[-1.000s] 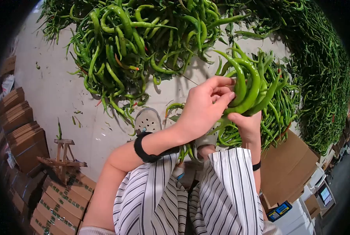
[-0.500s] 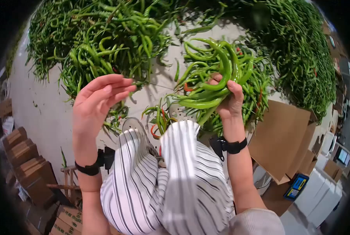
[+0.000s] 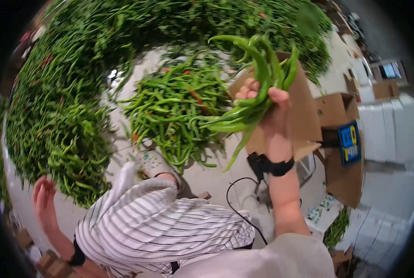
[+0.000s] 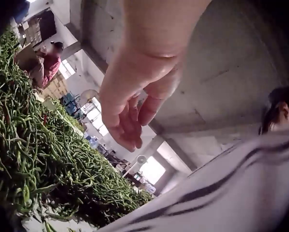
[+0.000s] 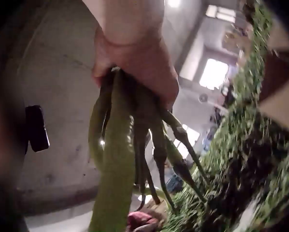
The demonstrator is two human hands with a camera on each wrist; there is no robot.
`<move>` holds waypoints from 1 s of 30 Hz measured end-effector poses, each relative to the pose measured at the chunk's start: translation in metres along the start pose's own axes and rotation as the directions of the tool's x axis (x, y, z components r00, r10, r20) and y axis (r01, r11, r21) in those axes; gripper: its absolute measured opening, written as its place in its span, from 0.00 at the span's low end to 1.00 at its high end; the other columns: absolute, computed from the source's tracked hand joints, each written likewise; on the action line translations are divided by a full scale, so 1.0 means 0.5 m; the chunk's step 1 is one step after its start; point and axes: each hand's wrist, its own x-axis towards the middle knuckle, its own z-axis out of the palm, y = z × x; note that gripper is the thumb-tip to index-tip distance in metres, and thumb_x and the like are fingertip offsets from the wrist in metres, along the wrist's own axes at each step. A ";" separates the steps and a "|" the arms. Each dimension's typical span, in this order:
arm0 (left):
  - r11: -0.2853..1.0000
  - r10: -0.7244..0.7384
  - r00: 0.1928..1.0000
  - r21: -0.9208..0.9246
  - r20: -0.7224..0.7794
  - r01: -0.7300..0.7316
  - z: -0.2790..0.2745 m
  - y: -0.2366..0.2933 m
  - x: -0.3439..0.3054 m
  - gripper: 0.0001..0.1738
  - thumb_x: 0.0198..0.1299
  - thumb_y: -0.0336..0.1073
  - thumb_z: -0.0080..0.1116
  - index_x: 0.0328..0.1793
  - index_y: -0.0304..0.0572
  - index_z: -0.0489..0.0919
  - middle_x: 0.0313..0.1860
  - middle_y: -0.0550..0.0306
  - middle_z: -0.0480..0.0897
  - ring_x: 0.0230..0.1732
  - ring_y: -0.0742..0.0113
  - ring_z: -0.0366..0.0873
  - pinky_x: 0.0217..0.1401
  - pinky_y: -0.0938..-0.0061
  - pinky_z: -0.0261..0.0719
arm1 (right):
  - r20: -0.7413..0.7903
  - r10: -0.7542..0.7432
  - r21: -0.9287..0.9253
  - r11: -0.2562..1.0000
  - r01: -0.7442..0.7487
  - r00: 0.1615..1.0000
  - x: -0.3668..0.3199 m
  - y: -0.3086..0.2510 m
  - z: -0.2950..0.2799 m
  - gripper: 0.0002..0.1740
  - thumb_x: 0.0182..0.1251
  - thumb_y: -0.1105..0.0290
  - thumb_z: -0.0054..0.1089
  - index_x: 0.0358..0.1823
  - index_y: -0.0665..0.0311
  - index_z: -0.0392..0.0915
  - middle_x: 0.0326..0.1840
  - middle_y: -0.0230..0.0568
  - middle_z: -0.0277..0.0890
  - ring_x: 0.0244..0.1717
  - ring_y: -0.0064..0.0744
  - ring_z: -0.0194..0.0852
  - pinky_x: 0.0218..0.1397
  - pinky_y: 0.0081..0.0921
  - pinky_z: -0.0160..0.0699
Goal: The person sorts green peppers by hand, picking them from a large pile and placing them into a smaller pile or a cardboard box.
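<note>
My right hand (image 3: 277, 113) grips a bunch of long green chili peppers (image 3: 261, 69) in front of an open cardboard box (image 3: 304, 109). Several peppers stick up above the fingers and others hang below them. In the right wrist view, one broad pepper (image 5: 113, 159) and several thin stems (image 5: 159, 154) show beneath the palm. My left hand (image 3: 44, 204) is low at the far left, beside the edge of the big pepper heap (image 3: 63, 120). The left wrist view shows that hand (image 4: 139, 87) holding nothing, its fingers loosely bent.
A smaller pepper pile (image 3: 170, 106) lies on the floor before my shoe (image 3: 153, 162). Behind the box are a blue-and-yellow case (image 3: 349, 143) and white boxes (image 3: 387, 125). A black cable (image 3: 237, 211) curves near my knee. Another person (image 4: 50, 65) appears beyond the heap.
My left hand came away from the bunch and moved far left and down. The right hand keeps the peppers. The view has turned right, bringing the box behind the bunch.
</note>
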 end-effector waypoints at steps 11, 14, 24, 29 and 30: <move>0.989 0.041 0.994 0.146 -0.103 -0.026 0.036 0.100 -0.046 0.18 0.65 0.35 0.47 0.57 0.32 0.71 0.48 0.53 0.76 0.47 0.71 0.73 0.50 0.78 0.68 | -0.174 -0.040 -0.616 0.784 -0.077 0.984 -0.116 -0.230 0.035 0.23 0.48 0.76 0.64 0.49 0.69 0.73 0.41 0.36 0.76 0.36 0.23 0.75 0.43 0.21 0.75; 0.976 0.030 0.999 0.214 0.045 -0.039 0.092 0.133 -0.037 0.16 0.65 0.35 0.47 0.55 0.32 0.71 0.46 0.54 0.77 0.43 0.72 0.73 0.48 0.77 0.68 | -0.095 0.014 -0.742 0.665 -0.080 0.995 -0.024 -0.132 0.013 0.17 0.48 0.71 0.67 0.40 0.67 0.75 0.34 0.32 0.76 0.32 0.21 0.73 0.36 0.20 0.72; 0.941 -0.085 0.828 0.228 -0.554 0.249 -0.204 0.052 -0.211 0.23 0.64 0.42 0.51 0.61 0.35 0.69 0.48 0.58 0.76 0.47 0.72 0.74 0.52 0.79 0.71 | -0.207 0.278 -0.626 0.699 -0.346 0.938 -0.008 -0.428 -0.209 0.20 0.51 0.68 0.62 0.43 0.73 0.74 0.34 0.44 0.79 0.32 0.25 0.78 0.38 0.21 0.80; 0.906 -0.242 0.783 0.154 -0.573 0.393 -0.204 -0.051 -0.246 0.23 0.63 0.41 0.52 0.60 0.37 0.69 0.44 0.60 0.77 0.43 0.74 0.75 0.45 0.82 0.73 | -0.416 0.509 -0.683 0.372 -0.628 0.754 0.021 -0.326 -0.401 0.18 0.48 0.69 0.65 0.41 0.68 0.76 0.35 0.41 0.80 0.36 0.26 0.77 0.44 0.25 0.77; 0.904 -0.279 0.805 0.140 -0.523 0.404 -0.221 -0.060 -0.247 0.22 0.63 0.41 0.52 0.60 0.38 0.69 0.48 0.56 0.76 0.47 0.71 0.74 0.48 0.80 0.71 | -0.437 0.551 -0.684 0.311 -0.660 0.711 0.026 -0.295 -0.420 0.18 0.47 0.70 0.65 0.41 0.67 0.76 0.35 0.40 0.80 0.36 0.26 0.77 0.44 0.27 0.77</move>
